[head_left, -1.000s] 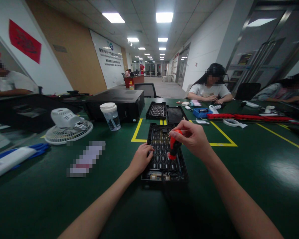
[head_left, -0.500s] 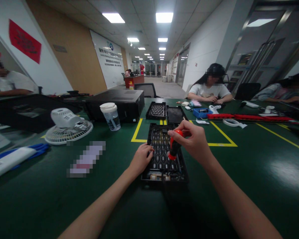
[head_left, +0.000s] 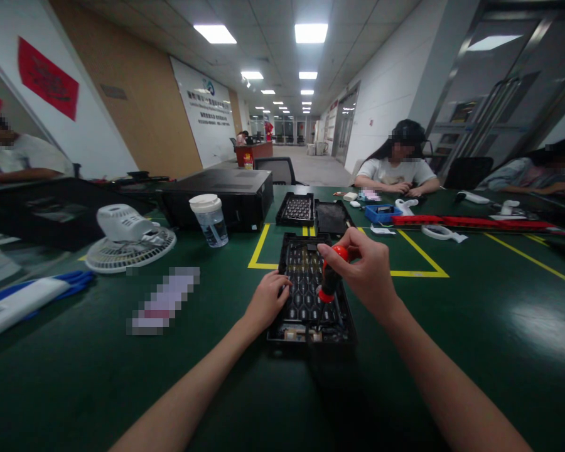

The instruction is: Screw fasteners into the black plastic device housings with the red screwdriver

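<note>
A black battery pack (head_left: 304, 298) in an open case lies on the green table, with rows of round cells inside and small parts along its near end. My left hand (head_left: 267, 300) grips the left wall of the case, fingers bent over the rim. In my right hand (head_left: 365, 260) is a screwdriver (head_left: 328, 282) with a red and black handle, held nearly upright with fingers closed round its top. Its thin shaft points down to the near end of the pack. I cannot make out exactly what the tip touches.
Behind the pack are a second black case (head_left: 295, 209) with cells and a black lid (head_left: 332, 216). To the left stand a cup (head_left: 209, 220), a white fan (head_left: 129, 238) and a large black box (head_left: 221, 191). A blue bin (head_left: 381, 213) lies right, near a seated person (head_left: 398, 166).
The screwdriver's lower end has shifted very slightly to the right, and my right hand has turned a little around the handle. My left hand and the battery pack stay in place.
</note>
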